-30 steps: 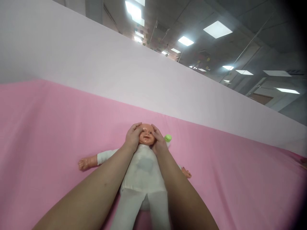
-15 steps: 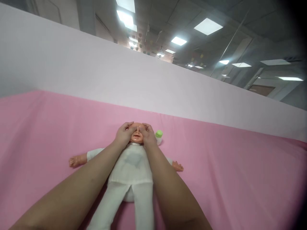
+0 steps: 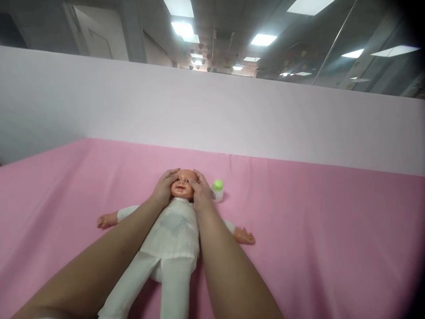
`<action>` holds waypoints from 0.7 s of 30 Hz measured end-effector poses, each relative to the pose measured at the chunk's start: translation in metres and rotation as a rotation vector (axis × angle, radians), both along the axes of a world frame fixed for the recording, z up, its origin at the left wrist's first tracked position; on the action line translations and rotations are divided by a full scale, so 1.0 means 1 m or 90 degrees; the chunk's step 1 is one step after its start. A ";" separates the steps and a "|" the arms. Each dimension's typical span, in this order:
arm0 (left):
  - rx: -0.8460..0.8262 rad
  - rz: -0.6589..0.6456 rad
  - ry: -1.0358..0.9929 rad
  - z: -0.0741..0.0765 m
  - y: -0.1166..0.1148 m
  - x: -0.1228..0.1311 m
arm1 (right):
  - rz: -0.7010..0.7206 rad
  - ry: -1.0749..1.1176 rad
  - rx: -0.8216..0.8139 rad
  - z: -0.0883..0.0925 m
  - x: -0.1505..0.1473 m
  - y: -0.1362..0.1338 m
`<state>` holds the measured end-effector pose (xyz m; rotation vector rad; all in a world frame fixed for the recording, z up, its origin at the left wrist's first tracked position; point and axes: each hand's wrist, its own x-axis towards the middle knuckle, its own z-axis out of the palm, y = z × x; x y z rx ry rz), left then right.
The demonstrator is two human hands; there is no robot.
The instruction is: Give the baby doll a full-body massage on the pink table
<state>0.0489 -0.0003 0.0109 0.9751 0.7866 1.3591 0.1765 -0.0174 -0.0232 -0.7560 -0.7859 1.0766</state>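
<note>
A baby doll (image 3: 174,228) in white clothes lies on its back, head away from me, with both arms spread out. My left hand (image 3: 164,188) is curved around the left side of its head, the thumb resting beside the eye. On the other side, my right hand (image 3: 202,189) cups the head in the same way, its thumb on the cheek and temple. The doll's eyes and smiling mouth show between the two thumbs. My forearms pass over the doll's upper arms and hide parts of them.
A small bottle (image 3: 218,191) with a green cap stands just right of my right hand. The doll lies on a pink sheet (image 3: 299,230). A low white wall (image 3: 212,115) runs behind it, and glass rises above the wall.
My thumbs have moved outward from over the doll's eyes to the sides of its face, so the eyes now show. The camera view has tilted.
</note>
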 end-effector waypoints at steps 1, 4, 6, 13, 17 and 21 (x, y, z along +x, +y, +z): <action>0.004 -0.016 0.001 0.001 -0.002 -0.001 | -0.008 -0.032 -0.001 0.003 0.000 -0.004; 0.021 -0.059 0.025 0.003 -0.004 -0.003 | -0.061 -0.136 -0.019 0.012 0.000 -0.012; 0.026 -0.081 0.049 0.003 -0.003 -0.004 | -0.100 -0.191 -0.040 0.016 0.001 -0.014; 0.029 -0.086 0.042 -0.002 0.007 -0.002 | -0.159 -0.192 -0.035 0.012 -0.001 -0.001; 0.028 -0.083 0.008 -0.009 0.012 -0.002 | -0.140 -0.081 -0.005 0.004 -0.002 0.007; -0.017 -0.111 -0.052 -0.013 0.017 -0.006 | -0.083 -0.023 0.011 -0.001 0.003 0.009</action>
